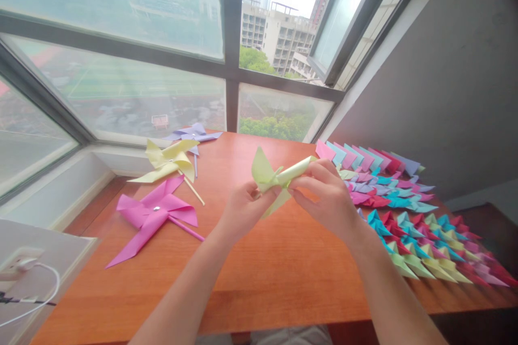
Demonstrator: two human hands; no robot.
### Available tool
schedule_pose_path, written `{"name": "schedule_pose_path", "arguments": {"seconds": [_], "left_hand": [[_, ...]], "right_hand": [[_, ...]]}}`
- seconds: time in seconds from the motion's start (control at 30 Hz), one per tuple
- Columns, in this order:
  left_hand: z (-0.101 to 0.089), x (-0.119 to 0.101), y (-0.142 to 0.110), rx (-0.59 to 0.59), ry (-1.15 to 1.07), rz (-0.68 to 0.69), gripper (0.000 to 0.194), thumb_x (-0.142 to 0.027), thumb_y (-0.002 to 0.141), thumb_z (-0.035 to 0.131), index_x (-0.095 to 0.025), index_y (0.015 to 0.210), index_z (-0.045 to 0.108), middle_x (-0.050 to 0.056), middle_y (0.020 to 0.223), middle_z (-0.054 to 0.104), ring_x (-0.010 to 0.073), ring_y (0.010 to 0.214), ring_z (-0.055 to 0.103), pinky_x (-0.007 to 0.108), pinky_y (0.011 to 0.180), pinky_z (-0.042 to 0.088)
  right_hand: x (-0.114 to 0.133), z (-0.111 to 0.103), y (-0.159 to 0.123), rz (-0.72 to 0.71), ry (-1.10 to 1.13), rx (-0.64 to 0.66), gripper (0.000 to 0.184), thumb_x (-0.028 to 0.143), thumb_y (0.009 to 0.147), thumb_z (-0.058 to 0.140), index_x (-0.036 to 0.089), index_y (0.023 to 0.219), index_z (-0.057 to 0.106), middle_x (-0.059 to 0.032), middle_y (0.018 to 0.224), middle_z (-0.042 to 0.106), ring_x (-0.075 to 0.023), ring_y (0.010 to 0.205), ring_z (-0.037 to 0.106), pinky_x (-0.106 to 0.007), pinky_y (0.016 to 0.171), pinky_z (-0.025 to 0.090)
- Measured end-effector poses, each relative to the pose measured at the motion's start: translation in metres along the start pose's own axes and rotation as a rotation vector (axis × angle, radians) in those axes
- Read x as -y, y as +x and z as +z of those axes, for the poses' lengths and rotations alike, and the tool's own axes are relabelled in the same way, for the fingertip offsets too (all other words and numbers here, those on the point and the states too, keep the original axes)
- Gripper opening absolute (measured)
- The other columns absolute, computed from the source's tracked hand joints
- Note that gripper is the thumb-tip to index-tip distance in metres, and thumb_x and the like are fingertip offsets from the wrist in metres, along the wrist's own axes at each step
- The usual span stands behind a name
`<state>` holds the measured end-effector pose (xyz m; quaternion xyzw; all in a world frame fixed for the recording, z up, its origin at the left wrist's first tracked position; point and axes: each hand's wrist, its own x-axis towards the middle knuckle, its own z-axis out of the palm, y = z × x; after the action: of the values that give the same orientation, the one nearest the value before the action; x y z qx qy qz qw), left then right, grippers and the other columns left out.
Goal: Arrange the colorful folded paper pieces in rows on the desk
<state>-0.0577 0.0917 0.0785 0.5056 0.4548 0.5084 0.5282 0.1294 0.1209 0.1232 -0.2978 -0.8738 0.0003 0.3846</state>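
Observation:
A pale green paper pinwheel (297,170) is held up above the middle of the wooden table (283,280). My left hand (249,205) pinches it near its centre, with one pointed blade (262,166) standing up beyond the thumb. On the other side, the fingers of my right hand (324,194) close on a curled blade. Part of the pinwheel's lower side is hidden behind my fingers. No stick shows on it.
A pink pinwheel (151,214), a yellow one (170,160) and a lilac one (195,135), each on a stick, lie at the left. Rows of folded coloured paper pieces (421,242) cover the right side. Windows (141,86) stand behind; a plugged-in white cable (56,275) hangs at lower left.

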Motion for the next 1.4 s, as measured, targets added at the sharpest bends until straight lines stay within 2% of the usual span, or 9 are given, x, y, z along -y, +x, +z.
{"name": "schedule_pose_path", "arguments": {"seconds": [0.3, 0.53, 0.87, 1.1, 1.4], "left_hand": [[0.001, -0.005, 0.0, -0.036, -0.053, -0.001, 0.027, -0.038, 0.077, 0.071, -0.012, 0.086, 0.072, 0.0, 0.068, 0.062, 0.0155, 0.067, 0.056, 0.023, 0.061, 0.043], [0.0, -0.006, 0.0, -0.023, -0.015, -0.005, 0.027, -0.039, 0.077, 0.07, -0.012, 0.079, 0.07, -0.001, 0.064, 0.059, 0.0139, 0.062, 0.051, 0.023, 0.058, 0.04], [0.0, -0.009, -0.001, -0.04, 0.04, -0.014, 0.028, -0.04, 0.076, 0.071, -0.012, 0.07, 0.068, -0.003, 0.059, 0.052, 0.0099, 0.057, 0.042, 0.02, 0.052, 0.032], [-0.001, -0.003, -0.001, -0.009, -0.026, -0.023, 0.026, -0.039, 0.077, 0.071, -0.013, 0.075, 0.069, -0.001, 0.067, 0.058, 0.0118, 0.061, 0.048, 0.02, 0.053, 0.035], [0.0, -0.006, -0.001, -0.039, -0.035, -0.068, 0.032, -0.044, 0.074, 0.072, -0.013, 0.075, 0.068, 0.0, 0.064, 0.057, 0.0128, 0.061, 0.049, 0.022, 0.054, 0.036]], "right_hand": [[0.005, -0.001, 0.0, 0.041, 0.075, 0.044, 0.013, 0.013, 0.086, 0.065, 0.026, 0.085, 0.068, -0.004, 0.089, 0.062, -0.0209, 0.091, 0.052, -0.037, 0.08, 0.049], [0.007, 0.0, -0.001, 0.101, 0.114, 0.052, 0.011, 0.015, 0.086, 0.065, 0.025, 0.084, 0.069, -0.0044, 0.087, 0.059, -0.0209, 0.09, 0.051, -0.037, 0.078, 0.048], [0.007, 0.001, 0.0, 0.106, 0.134, 0.05, 0.01, 0.015, 0.086, 0.065, 0.025, 0.085, 0.068, -0.0045, 0.088, 0.06, -0.0211, 0.09, 0.052, -0.037, 0.078, 0.049], [0.009, 0.002, 0.0, 0.101, 0.148, 0.003, 0.012, 0.013, 0.084, 0.065, 0.025, 0.085, 0.067, -0.0039, 0.089, 0.064, -0.0215, 0.092, 0.055, -0.039, 0.084, 0.049], [0.011, 0.003, 0.001, 0.088, 0.142, -0.024, 0.013, 0.011, 0.082, 0.064, 0.024, 0.081, 0.066, -0.0033, 0.084, 0.064, -0.0209, 0.089, 0.055, -0.039, 0.082, 0.049]]}}
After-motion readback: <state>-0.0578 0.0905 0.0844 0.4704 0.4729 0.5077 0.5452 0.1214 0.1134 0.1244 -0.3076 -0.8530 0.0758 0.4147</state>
